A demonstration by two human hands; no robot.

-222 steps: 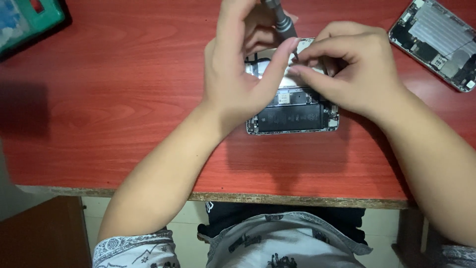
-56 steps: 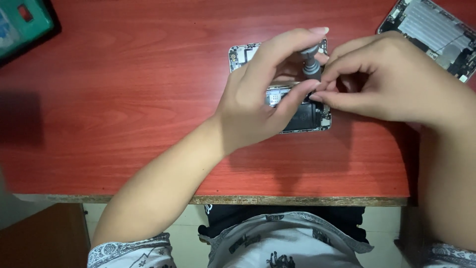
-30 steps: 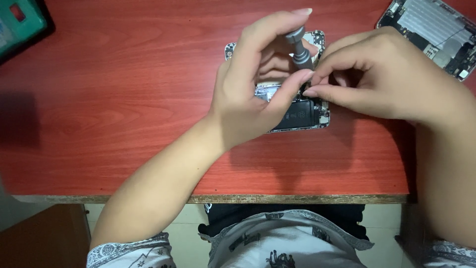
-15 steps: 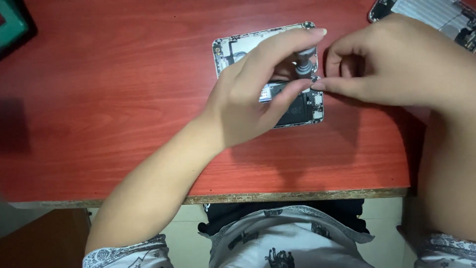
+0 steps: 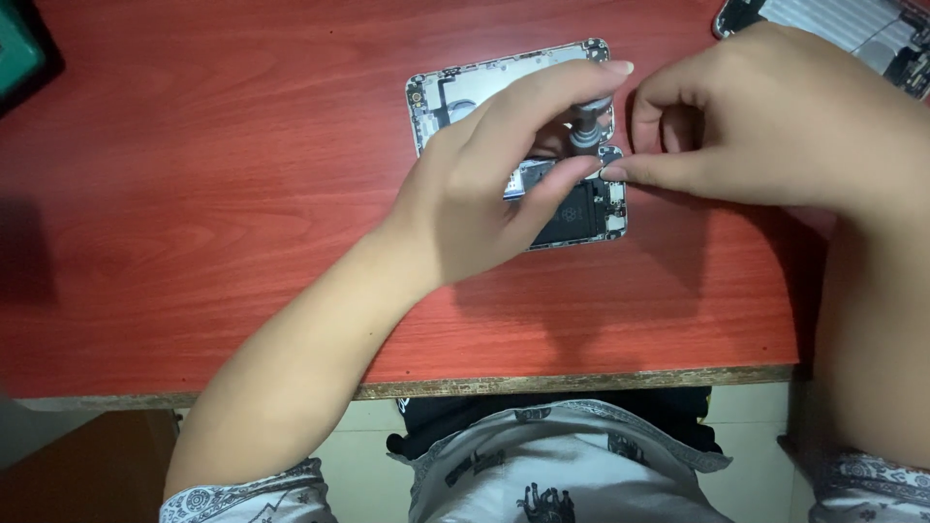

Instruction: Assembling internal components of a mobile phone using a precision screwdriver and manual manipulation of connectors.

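Observation:
An opened phone body lies face up on the red wooden table, its metal frame and dark inner parts showing. My left hand rests over its middle, index finger stretched across the top of a grey screwdriver that stands upright on the phone's right side. My right hand comes in from the right, thumb and forefinger pinched at the screwdriver's lower part near the phone's right edge. The screwdriver's tip is hidden by the fingers.
A second opened phone part lies at the table's far right corner. A green and black object sits at the far left edge. The table's front edge runs just above my lap.
The view has shifted, so the phone sits lower left of where it was. More of the phone's upper left frame shows. My hands keep the same hold around the screwdriver.

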